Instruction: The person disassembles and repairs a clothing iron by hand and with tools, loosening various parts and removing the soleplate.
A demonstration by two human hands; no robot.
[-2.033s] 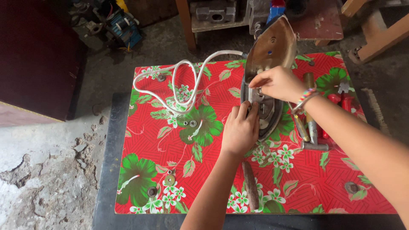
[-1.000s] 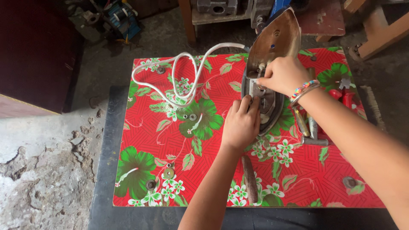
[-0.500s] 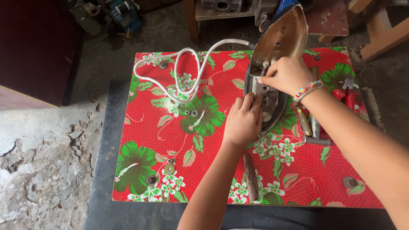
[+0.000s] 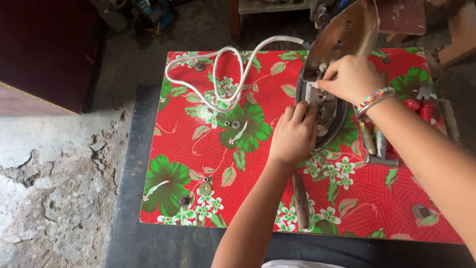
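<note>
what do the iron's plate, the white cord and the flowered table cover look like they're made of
Iron soleplate: metal, likely steel or aluminium; dull grey-brown sheen with worn patches.
White cord: rubber or plastic sheathing, it seems; smooth, matte, bending in soft loops.
Table cover: probably oilcloth or vinyl; it lies flat with a printed red floral pattern and a slight gloss.
The left hand and right hand work on the iron's open body.

small repair workshop | opened clothes iron (image 4: 342,54) at 1 o'clock on red floral tablecloth (image 4: 258,164) | loose washers (image 4: 205,188) at 7 | hand tools (image 4: 377,144) at 3 | cracked concrete floor (image 4: 54,183) at 9 | wooden furniture legs at 12
</note>
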